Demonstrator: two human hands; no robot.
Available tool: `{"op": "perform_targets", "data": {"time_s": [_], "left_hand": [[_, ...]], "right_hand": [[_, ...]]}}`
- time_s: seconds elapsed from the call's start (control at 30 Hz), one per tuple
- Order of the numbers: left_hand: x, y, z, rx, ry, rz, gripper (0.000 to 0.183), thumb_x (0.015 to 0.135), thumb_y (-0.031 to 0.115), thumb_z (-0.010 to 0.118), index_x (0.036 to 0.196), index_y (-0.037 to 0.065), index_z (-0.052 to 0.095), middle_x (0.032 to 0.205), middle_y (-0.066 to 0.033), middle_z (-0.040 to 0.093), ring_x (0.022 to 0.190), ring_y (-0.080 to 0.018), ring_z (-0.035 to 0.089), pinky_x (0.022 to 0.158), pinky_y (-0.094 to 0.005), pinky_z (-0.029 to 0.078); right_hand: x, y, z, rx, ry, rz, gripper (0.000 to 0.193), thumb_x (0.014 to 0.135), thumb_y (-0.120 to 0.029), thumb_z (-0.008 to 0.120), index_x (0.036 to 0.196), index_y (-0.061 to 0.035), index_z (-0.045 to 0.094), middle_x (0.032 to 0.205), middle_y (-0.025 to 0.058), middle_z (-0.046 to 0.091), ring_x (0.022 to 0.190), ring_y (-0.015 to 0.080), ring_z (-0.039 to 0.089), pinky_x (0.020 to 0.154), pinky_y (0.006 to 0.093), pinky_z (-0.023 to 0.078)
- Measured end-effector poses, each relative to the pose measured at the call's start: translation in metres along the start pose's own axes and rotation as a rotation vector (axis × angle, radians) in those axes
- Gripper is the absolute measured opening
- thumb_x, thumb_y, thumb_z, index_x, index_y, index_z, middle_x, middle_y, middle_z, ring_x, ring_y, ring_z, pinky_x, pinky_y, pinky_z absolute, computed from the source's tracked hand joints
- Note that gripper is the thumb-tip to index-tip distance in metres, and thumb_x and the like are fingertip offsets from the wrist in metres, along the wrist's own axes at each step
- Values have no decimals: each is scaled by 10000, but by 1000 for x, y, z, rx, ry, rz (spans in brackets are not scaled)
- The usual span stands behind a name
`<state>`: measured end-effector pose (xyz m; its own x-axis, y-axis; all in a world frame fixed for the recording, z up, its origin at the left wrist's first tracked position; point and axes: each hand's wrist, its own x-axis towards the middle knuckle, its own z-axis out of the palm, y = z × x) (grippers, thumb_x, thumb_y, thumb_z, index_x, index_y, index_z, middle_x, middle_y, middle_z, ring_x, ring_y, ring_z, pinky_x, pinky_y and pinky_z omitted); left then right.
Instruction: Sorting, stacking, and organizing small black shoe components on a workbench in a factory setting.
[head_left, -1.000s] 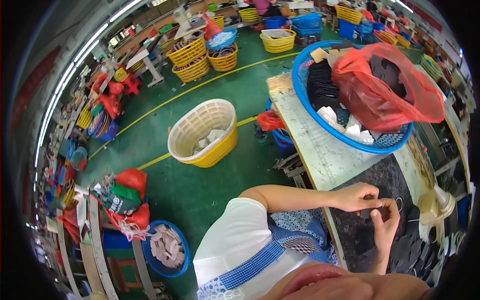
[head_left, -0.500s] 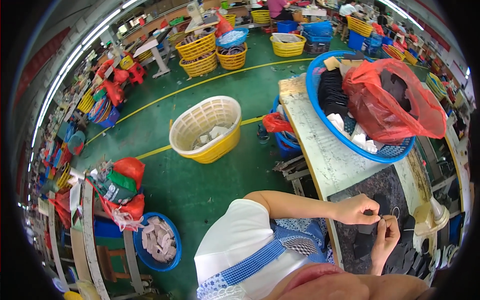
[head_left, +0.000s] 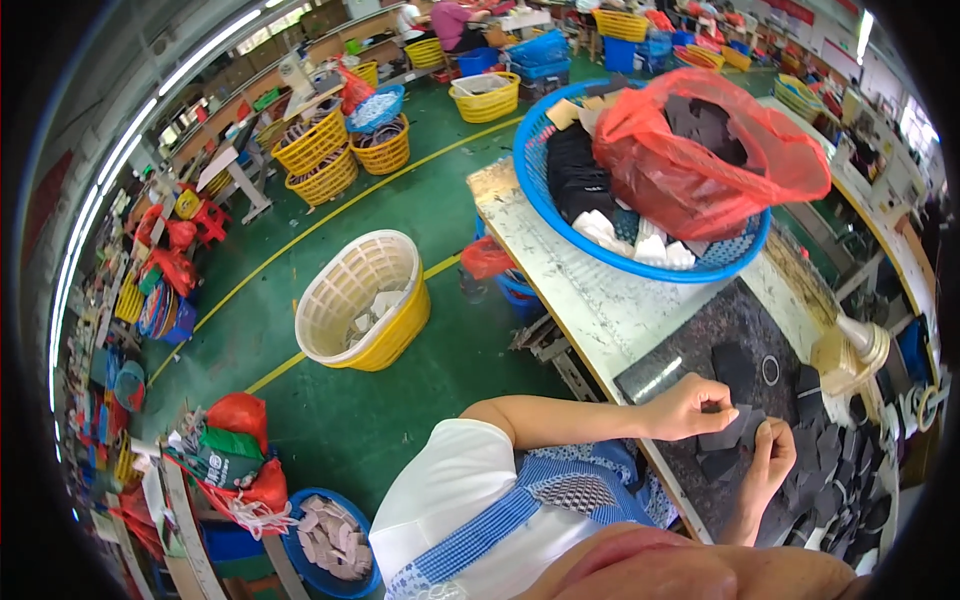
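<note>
Risking a slip from a narrow hold, a small dark grey piece [head_left: 738,432] is being held between two bare hands over a dark mottled board [head_left: 655,365] on a pale worktable [head_left: 570,255]. Its upper left part is being pinched by the left hand [head_left: 690,408], thumb and forefinger being pressed together; whether anything else is being gripped there cannot be told. Its right edge is being clamped between the thumb and fingers of the right hand [head_left: 770,458]. Should one side be pulled harder than the other, the piece could be bent, torn or dropped. If dropped, it could be lost in a heap of dark pieces [head_left: 828,465] lying to the right, or confused with a loose dark piece [head_left: 733,370] resting just to the far side. A white ring [head_left: 764,371] is lying beside that one and could be knocked by a careless sweep. The held piece is being shown flat, seemingly thin and matte; its full outline is being hidden by the fingers, and its material cannot be told.
</note>
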<state>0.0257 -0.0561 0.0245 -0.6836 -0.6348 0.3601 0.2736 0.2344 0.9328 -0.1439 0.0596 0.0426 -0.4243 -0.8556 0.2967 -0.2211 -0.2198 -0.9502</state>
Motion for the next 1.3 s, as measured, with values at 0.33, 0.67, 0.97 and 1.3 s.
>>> {"op": "perform_targets", "data": {"time_s": [0.33, 0.67, 0.97, 1.3], "left_hand": [[8, -13, -32, -285, 202, -103, 246, 959, 127, 689, 743, 65, 588, 702, 69, 538, 636, -7, 439, 542, -203, 347], [3, -26, -24, -535, -306, -893, 257, 1030, 278, 566, 998, 36, 645, 890, -135, 729, 696, -155, 722, 562, -240, 589], [-13, -22, -23, 5, -648, -451, 395, 1003, 300, 637, 1193, -46, 619, 1010, -152, 725, 858, -185, 730, 689, -268, 583], [69, -20, -12, -39, -432, -463, 213, 1030, 216, 594, 918, 40, 638, 767, -59, 697, 618, -80, 642, 556, -215, 519]], "right_hand": [[13, -14, -26, 171, 346, 280, 256, 982, -194, 624, 749, -147, 528, 770, -104, 491, 717, -4, 474, 598, 206, 428], [-30, -16, -71, -877, 284, -279, 628, 680, -178, 887, 1245, -71, 635, 1245, 117, 615, 1155, 313, 594, 955, 402, 496], [-113, -1, 1, -85, 40, 648, 150, 922, -122, 731, 944, 25, 714, 780, 51, 693, 725, 86, 666, 614, 253, 542], [-58, 15, -31, -84, 383, 458, 168, 955, -174, 695, 957, -7, 682, 795, 61, 707, 689, 113, 685, 600, 248, 539]]}}
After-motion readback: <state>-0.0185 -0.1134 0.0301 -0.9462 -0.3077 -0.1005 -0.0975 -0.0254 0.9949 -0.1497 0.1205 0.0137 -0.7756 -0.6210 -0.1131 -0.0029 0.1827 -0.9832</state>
